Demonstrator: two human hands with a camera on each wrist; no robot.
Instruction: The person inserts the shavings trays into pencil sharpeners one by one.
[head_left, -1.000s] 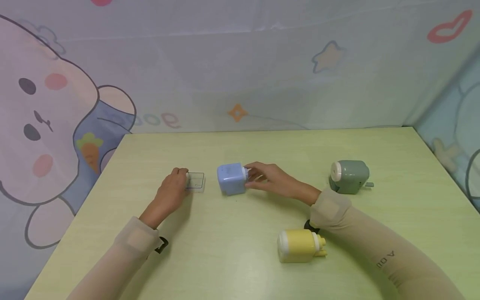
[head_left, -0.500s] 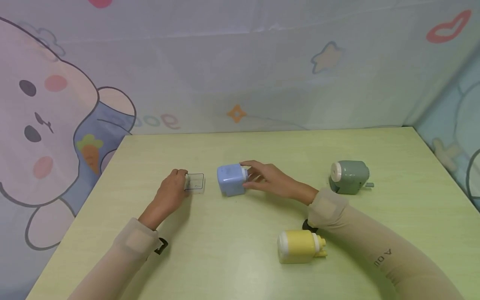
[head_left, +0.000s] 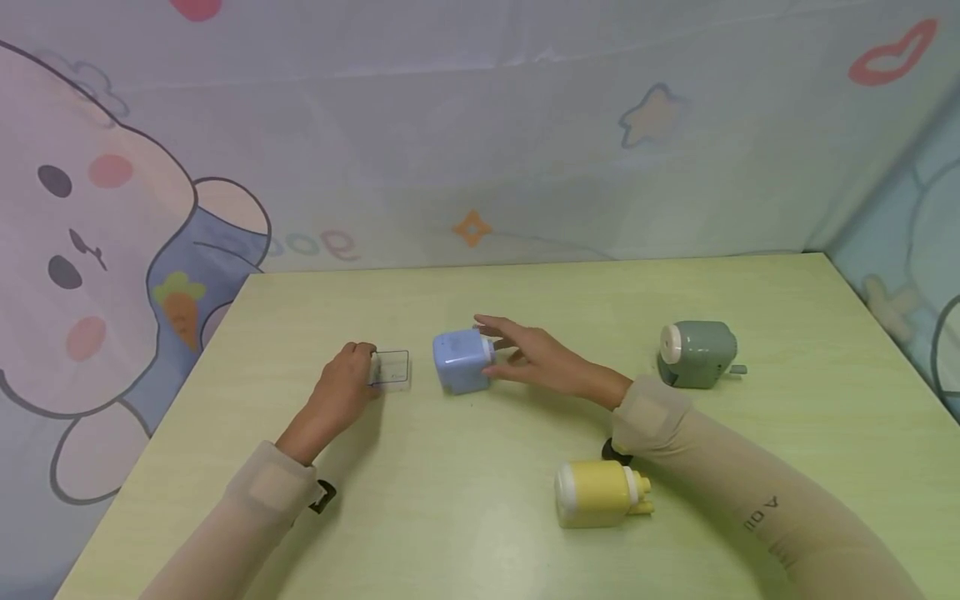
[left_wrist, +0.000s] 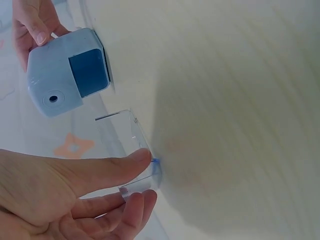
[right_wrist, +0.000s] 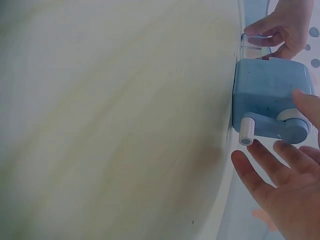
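A blue hand-crank pencil sharpener [head_left: 460, 360] stands mid-table, and its front shows an open slot in the left wrist view. My left hand [head_left: 339, 400] pinches a clear plastic shavings drawer [left_wrist: 117, 132] between thumb and fingers, just left of the sharpener and apart from it. At the sharpener's right side is my right hand [head_left: 555, 362], with thumb and fingers spread around the crank end. In the right wrist view the fingers lie beside the crank handle [right_wrist: 246, 131] without gripping it; the thumb is at the body's edge, and I cannot tell whether it touches.
A green crank sharpener [head_left: 699, 354] stands at the right, its handle pointing right. Nearer the front, a yellow sharpener [head_left: 596, 494] sits beside my right sleeve. A printed cloth [head_left: 420, 150] hangs behind the table's back edge.
My right hand's fingers have spread wider and reach slightly farther left over the blue sharpener's crank end. My left hand and the drawer stay nearly in place.
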